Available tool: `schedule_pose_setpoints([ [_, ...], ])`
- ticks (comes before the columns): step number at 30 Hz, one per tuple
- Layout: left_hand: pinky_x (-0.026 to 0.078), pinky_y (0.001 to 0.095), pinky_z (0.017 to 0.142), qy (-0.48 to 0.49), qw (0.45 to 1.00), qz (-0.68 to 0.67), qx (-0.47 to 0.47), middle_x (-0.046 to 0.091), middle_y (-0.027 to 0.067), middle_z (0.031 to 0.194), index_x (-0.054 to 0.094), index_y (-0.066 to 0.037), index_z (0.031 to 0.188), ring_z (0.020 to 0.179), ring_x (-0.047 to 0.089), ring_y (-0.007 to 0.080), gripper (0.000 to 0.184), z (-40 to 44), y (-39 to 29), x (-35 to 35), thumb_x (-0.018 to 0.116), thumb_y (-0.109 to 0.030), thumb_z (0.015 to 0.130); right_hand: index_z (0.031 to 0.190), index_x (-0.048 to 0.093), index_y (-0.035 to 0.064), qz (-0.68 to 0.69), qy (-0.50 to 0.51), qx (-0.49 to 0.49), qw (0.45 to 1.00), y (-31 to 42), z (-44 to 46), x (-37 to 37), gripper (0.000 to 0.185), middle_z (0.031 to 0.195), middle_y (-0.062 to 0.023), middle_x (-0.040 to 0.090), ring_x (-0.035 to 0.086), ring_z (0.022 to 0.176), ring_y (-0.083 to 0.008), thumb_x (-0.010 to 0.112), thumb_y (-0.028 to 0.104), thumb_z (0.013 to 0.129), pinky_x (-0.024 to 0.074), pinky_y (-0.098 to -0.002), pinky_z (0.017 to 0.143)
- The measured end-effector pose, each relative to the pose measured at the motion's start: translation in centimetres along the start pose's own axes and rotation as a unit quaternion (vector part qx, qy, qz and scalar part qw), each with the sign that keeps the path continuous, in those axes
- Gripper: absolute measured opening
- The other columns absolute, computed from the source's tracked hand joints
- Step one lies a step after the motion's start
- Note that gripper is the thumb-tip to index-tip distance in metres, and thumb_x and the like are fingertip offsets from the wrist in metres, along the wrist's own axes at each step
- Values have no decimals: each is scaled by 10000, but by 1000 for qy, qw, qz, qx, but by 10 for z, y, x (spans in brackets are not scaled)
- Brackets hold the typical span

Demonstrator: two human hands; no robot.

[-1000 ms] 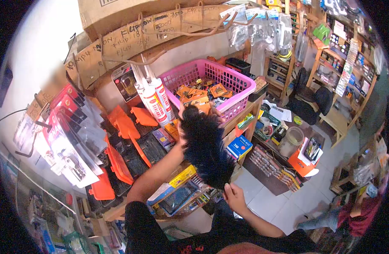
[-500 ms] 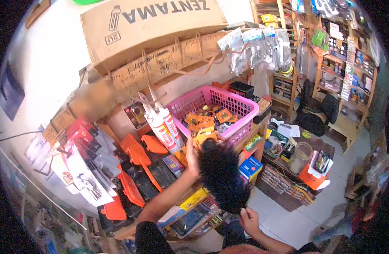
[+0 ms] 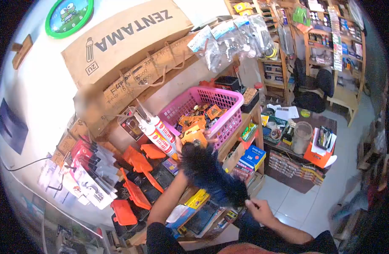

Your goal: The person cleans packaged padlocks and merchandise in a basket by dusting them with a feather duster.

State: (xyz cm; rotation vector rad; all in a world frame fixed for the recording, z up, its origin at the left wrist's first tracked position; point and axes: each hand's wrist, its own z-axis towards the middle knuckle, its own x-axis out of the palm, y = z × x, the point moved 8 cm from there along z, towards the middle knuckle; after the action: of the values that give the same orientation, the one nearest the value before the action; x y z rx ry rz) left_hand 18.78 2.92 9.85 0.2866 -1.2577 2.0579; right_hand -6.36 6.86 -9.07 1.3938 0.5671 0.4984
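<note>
A black feather duster (image 3: 215, 173) slants across the middle of the view, its fluffy head close to the pink basket. My right hand (image 3: 262, 211) is closed at its lower right end; the handle itself is hardly visible. Behind the feathers my left hand (image 3: 179, 148) is partly hidden, with fingertips showing on either side of an orange packet (image 3: 194, 136). The packet appears held between them, in front of the pink plastic basket (image 3: 230, 122). Orange packets and small dark pieces lie in the basket. White-and-red sealant tubes (image 3: 162, 137) stand left of that hand.
Orange-lidded cases (image 3: 137, 194) line the left side. A blue 3M box (image 3: 253, 157) sits on the shelf at right. Above hang bagged fittings (image 3: 209, 48) beside a large cardboard box (image 3: 127, 38). A low table with a clear tub (image 3: 302, 137) stands further right.
The view has shifted, bringing a green wall clock into sight. The duster has swung left and up across the left hand and now lies more slanted. Both hands keep their holds.
</note>
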Motion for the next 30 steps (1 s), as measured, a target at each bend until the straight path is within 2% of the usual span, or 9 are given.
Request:
schedule_pose_setpoints([
  [3, 474, 471, 972, -361, 922, 129, 43, 523, 163, 1258, 453, -42, 1323, 1208, 521, 335, 708, -23, -3, -21, 302, -619, 941, 700, 504, 16, 15, -16, -15, 1000, 6, -7, -12, 382, 598, 46, 431, 380, 588, -53, 539, 271, 982, 328, -258, 514],
  [8, 358, 496, 1073, -200, 959, -200, 5, 565, 145, 1238, 502, -77, 1283, 1228, 491, 317, 610, -45, 50, -65, 344, -566, 953, 688, 510, 18, 16, -4, 10, 1000, -1, -15, -24, 392, 594, 43, 447, 393, 586, -59, 552, 283, 974, 338, -274, 517],
  [11, 298, 549, 1096, -346, 938, -12, -8, 534, 147, 1278, 555, -81, 1201, 1272, 436, 303, 526, -68, 57, -22, 363, -512, 971, 680, 507, 16, -28, 5, -7, 1000, -16, -17, -42, 410, 577, 31, 443, 394, 577, -55, 561, 304, 967, 341, -274, 514],
  [15, 340, 514, 1086, -275, 938, -173, -126, 582, 169, 1221, 547, -23, 1209, 1187, 523, 320, 596, -90, 91, -67, 347, -534, 975, 656, 502, 18, -54, 37, 31, 997, -35, -24, -52, 426, 559, 26, 438, 383, 559, -53, 566, 308, 962, 332, -276, 496],
  [16, 435, 445, 1007, -340, 909, -154, -186, 625, 138, 1169, 566, -25, 1215, 1083, 596, 291, 642, -98, 101, -81, 423, -582, 931, 649, 501, 19, -76, 46, 41, 995, -42, -23, -57, 431, 557, 27, 441, 384, 556, -53, 566, 309, 961, 331, -277, 493],
  [18, 397, 471, 1040, -293, 928, -105, -205, 619, 156, 1139, 566, -15, 1156, 1107, 573, 310, 615, -98, 99, -81, 365, -561, 958, 630, 494, 19, -81, 45, 35, 995, -48, -23, -61, 444, 546, 26, 446, 388, 546, -57, 564, 306, 961, 328, -277, 486],
  [20, 402, 473, 1023, -320, 927, 41, -190, 622, 160, 1103, 576, -16, 1080, 1074, 573, 318, 587, -83, 83, -49, 339, -543, 974, 680, 551, 5, -89, 47, 63, 993, -60, -17, -65, 406, 548, 4, 472, 417, 545, -73, 587, 309, 945, 359, -292, 497],
  [25, 515, 406, 874, -294, 947, 52, -118, 630, 88, 1153, 596, -72, 1175, 1017, 618, 219, 475, -115, 96, -106, 492, -466, 932, 594, 495, 19, -61, 26, 34, 997, -44, -1, -57, 445, 526, 8, 462, 406, 511, -73, 566, 276, 950, 314, -276, 474],
  [30, 493, 412, 931, -311, 936, -34, -161, 609, 99, 1192, 547, -68, 1246, 1061, 606, 231, 554, -121, 116, -104, 488, -510, 918, 625, 505, 7, -120, 2, 45, 992, -61, 11, -67, 410, 527, 9, 436, 372, 516, -77, 594, 265, 931, 293, -290, 476],
])
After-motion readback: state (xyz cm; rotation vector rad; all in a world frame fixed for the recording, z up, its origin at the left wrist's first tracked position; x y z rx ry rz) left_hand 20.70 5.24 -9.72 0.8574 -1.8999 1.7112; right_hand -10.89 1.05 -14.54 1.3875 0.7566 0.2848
